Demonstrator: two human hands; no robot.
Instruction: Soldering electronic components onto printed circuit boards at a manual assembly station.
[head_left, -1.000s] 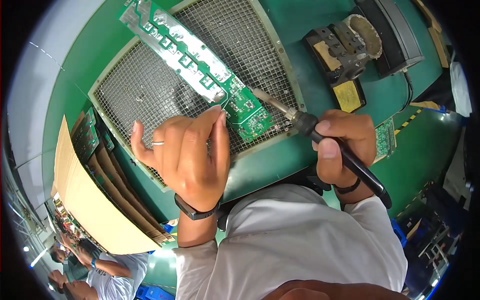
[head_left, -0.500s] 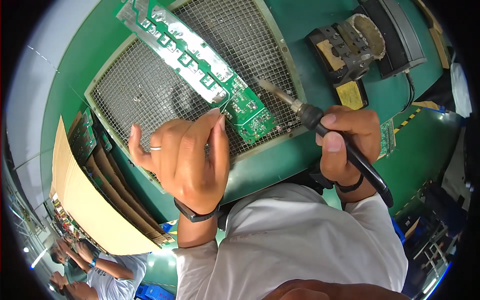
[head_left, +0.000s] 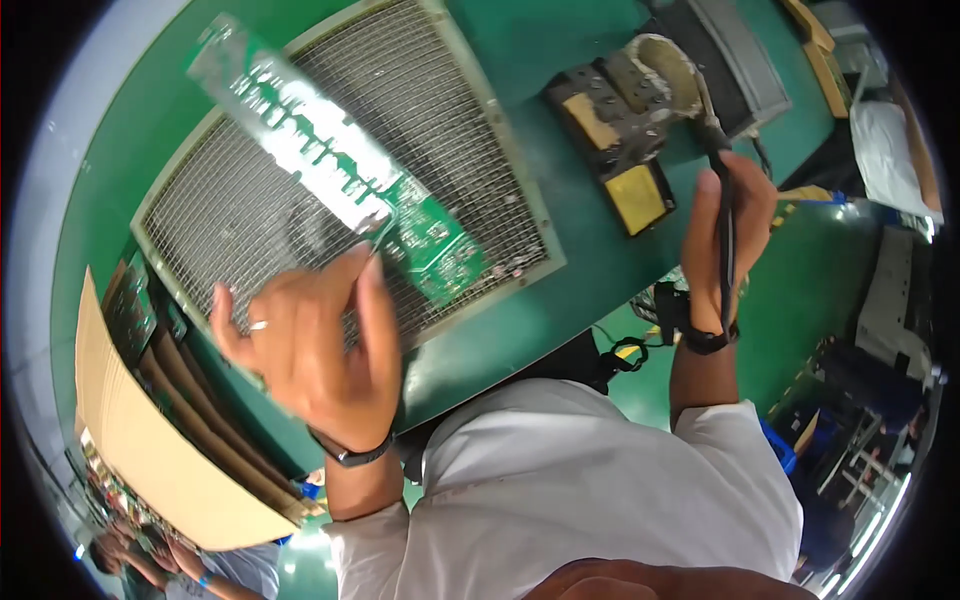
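Head view: our left hand point(head_left: 325, 350) presses thumb against forefinger at the circuit board point(head_left: 330, 165), pinching what we cannot tell; mesh point(head_left: 430, 110) apparently supports the board. Our right hand point(head_left: 747, 220) grips the soldering iron point(head_left: 727, 225) by its handle, presumably avoiding heat.

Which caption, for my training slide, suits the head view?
Left hand at a green circuit board over a mesh panel; right hand holding a soldering iron near its stand.

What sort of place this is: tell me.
Probably an electronics workshop or factory floor, judging by the green circuit board, the soldering iron in the right hand, and the yellow sponge-like pad on the bench.
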